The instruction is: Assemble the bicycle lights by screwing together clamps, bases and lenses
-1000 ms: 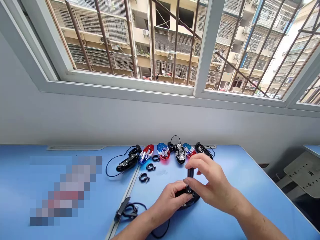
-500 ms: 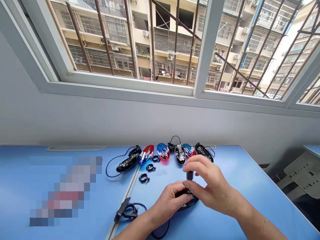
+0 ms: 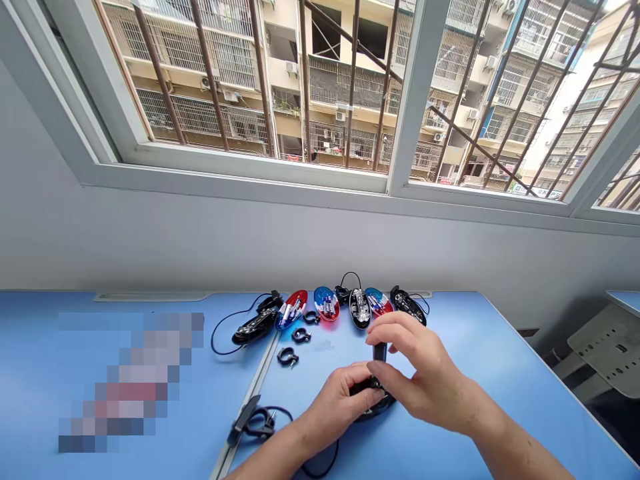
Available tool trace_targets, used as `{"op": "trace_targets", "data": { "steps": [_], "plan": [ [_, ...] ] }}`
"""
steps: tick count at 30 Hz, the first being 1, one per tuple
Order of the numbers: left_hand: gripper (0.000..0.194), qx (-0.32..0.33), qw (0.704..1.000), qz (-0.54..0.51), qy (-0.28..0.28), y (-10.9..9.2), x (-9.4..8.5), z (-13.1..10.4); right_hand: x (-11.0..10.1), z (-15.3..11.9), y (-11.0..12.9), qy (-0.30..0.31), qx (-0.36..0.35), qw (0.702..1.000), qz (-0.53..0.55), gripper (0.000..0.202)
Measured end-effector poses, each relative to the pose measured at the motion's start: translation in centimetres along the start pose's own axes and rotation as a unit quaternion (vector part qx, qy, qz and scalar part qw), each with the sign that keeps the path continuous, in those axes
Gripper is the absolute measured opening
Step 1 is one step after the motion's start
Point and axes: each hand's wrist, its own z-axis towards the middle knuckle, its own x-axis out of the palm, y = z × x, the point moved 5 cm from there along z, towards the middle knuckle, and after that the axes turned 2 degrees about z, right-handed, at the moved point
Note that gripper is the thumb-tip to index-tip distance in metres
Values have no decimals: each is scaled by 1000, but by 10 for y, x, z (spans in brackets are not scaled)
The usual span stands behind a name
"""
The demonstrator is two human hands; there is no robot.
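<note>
My left hand point(image 3: 340, 405) is closed on a black oval casing point(image 3: 373, 408) near the front middle of the blue table, its thumb and fingers on the near-left part. Above the casing, my right hand point(image 3: 420, 373) grips a short black upright handle point(image 3: 380, 351) between thumb and fingers. The handle's lower end is hidden by the hands. To the left of my left hand lies a black ring clamp with a lever point(image 3: 260, 422), and a black cable runs from it beneath my left forearm.
Black oval cases point(image 3: 360, 308) and red-and-blue oval shells point(image 3: 327, 303) with small parts inside line the table's back edge. Black ring clamps point(image 3: 288, 357) lie left of centre. A metal seam point(image 3: 257, 380) crosses the table point(image 3: 500, 373). A pixelated patch covers the left side.
</note>
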Motion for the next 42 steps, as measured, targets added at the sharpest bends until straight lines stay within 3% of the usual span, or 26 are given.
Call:
{"op": "trace_targets", "data": {
  "steps": [4,11,18,26,33,42],
  "plan": [
    [25,-6,1000,9,-6,3,-1,0,-1,2,-4,-22,13,999,-25,19],
    [26,8,1000,-4,6,-5,0,1,1,-3,-5,20,15,1000,14,38],
    [24,-5,1000,-2,-4,3,-1,0,1,1,-5,-13,21,1000,-18,20],
    [25,8,1000,-12,6,2,-1,1,0,-4,-1,23,2,1000,-6,38],
    [26,-2,1000,-11,-10,9,-3,1,0,3,-4,-6,19,999,-32,19],
    [29,1,999,-36,3,6,-2,2,-1,-3,-1,40,-7,999,1,40]
  ]
}}
